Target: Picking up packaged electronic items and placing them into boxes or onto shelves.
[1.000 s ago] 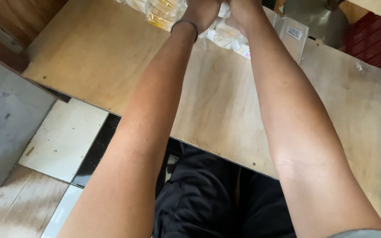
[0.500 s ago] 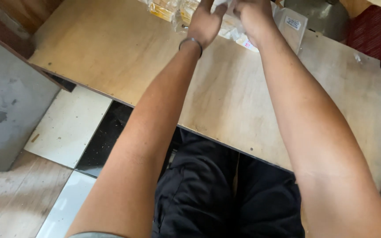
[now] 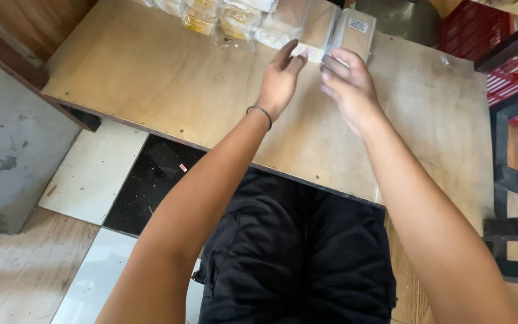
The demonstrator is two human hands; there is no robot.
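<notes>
At the far edge of the plywood table (image 3: 169,84), your left hand (image 3: 280,81) reaches forward with the fingers straight and held loosely together, palm down, the fingertips touching a small white card (image 3: 304,54) with a red mark that lies on the wood. A thin dark band (image 3: 260,114) circles that wrist. Your right hand (image 3: 350,87) hovers just beside the left, fingers slightly curled and a little spread, gripping nothing; its fingertips sit near the lower edge of a clear plastic packet (image 3: 355,33) with a small label at its top. Whether those fingertips actually touch the packet, you cannot tell from this angle. To the left of that packet more clear packets (image 3: 283,24) lie side by side, and farther left along the same edge sit small packets with yellow contents (image 3: 217,18), bunched close together. The near part of the table is bare wood with a few scuffs. Red crates (image 3: 481,36) stand beyond the table's right corner, with a dark metal frame (image 3: 511,174) near them. Below the table edge your black trousers (image 3: 295,252) fill the lower middle, over white and black floor tiles (image 3: 97,174).
</notes>
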